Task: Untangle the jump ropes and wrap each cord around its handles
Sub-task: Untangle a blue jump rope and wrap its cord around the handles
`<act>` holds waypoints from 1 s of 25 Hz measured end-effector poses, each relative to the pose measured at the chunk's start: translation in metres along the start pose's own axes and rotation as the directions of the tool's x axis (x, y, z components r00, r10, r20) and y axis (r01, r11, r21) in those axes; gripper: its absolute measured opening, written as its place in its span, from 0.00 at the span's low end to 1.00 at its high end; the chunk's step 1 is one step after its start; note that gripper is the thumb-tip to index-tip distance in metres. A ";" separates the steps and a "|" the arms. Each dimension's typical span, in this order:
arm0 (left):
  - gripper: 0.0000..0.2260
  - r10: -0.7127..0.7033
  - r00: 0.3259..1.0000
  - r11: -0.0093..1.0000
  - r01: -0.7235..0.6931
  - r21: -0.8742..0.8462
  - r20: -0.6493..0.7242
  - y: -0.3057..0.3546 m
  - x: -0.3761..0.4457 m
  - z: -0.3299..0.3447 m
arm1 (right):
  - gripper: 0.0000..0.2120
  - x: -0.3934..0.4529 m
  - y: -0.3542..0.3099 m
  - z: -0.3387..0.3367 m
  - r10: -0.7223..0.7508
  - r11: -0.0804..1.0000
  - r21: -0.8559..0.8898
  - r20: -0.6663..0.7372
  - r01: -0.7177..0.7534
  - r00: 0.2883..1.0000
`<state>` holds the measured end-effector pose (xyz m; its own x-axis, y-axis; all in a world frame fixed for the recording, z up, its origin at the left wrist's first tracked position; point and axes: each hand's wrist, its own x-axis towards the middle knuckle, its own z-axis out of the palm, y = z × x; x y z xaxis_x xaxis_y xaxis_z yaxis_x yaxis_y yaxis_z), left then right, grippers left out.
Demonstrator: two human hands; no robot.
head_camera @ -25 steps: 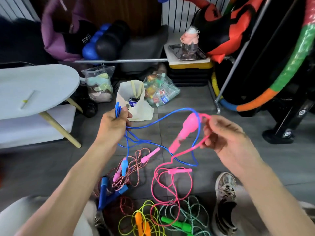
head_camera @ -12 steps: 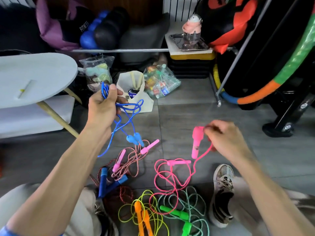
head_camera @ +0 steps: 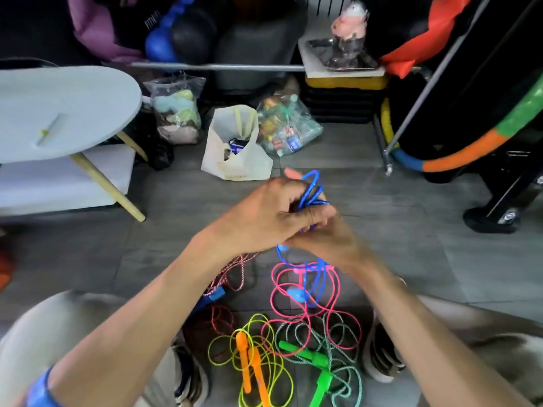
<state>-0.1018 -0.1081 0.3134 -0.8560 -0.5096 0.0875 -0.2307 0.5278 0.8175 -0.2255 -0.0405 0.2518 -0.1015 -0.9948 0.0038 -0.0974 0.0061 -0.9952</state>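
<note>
The thin blue plastic jump rope (head_camera: 312, 189) sits bunched in loops inside the grip of the left hand (head_camera: 273, 214), whose fingers curl around the coils while a few loops stick up past the knuckles. Its tail hangs below that grip, with a light blue handle (head_camera: 297, 294) dangling over the floor. The right hand (head_camera: 326, 239) lies tucked just under the left one, touching it; motion blur and the left hand hide its fingers, so I cannot tell whether it pinches the cord or only steadies it.

Directly beneath both grips lies the pink cord jump rope (head_camera: 308, 312), its loops crossing the hanging blue tail. Nearer the person than the grips are the neon yellow rope with orange handles (head_camera: 249, 362) and the pale green braided rope with bright green handles (head_camera: 311, 365), overlapping each other. Below and left of the grips is the red-and-white twisted rope with blue handles (head_camera: 232, 271).

The likely trouble: the dangling blue tail and handle could snag in the pink loops and drag them up. The bunched coils may also slip from the left grip, or be knotted rather than neatly looped, which would tighten if pulled.
</note>
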 end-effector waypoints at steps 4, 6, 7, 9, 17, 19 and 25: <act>0.12 -0.277 0.958 0.955 0.266 -0.129 -0.072 -0.012 0.003 -0.010 | 0.09 0.022 0.009 -0.014 0.042 0.891 -0.421 -0.295 -0.169 0.955; 0.11 -0.366 0.930 0.870 0.327 -0.369 -0.038 -0.010 0.002 -0.009 | 0.10 0.030 -0.008 -0.027 -0.044 0.787 -0.602 -0.272 -0.135 0.961; 0.09 -0.391 0.916 0.810 0.297 -0.505 -0.088 -0.007 0.002 -0.010 | 0.10 0.033 -0.020 -0.033 -0.071 0.727 -0.676 -0.246 -0.118 0.967; 0.03 -0.486 0.821 0.731 0.193 -0.654 -0.300 -0.007 0.002 -0.022 | 0.11 0.036 -0.047 -0.048 -0.128 0.612 -0.780 -0.264 -0.133 0.956; 0.04 -0.441 0.881 0.895 0.418 -0.155 -0.171 -0.044 0.005 -0.022 | 0.16 0.083 -0.023 -0.142 0.062 0.729 -0.560 -0.519 -0.394 0.853; 0.12 -0.371 0.928 0.876 0.335 0.346 0.039 -0.052 -0.003 -0.010 | 0.14 0.097 0.007 -0.149 0.196 0.732 -0.488 -0.518 -0.476 0.833; 0.17 -0.599 0.707 0.649 0.154 0.745 0.376 -0.084 -0.023 0.013 | 0.22 0.131 0.109 -0.170 0.295 0.724 -0.356 -0.616 -0.591 0.731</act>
<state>-0.0685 -0.1317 0.2347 -0.6410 -0.4211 -0.6417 -0.6263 0.7702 0.1202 -0.4181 -0.1526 0.1600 -0.7123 -0.6630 -0.2304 -0.3627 0.6286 -0.6880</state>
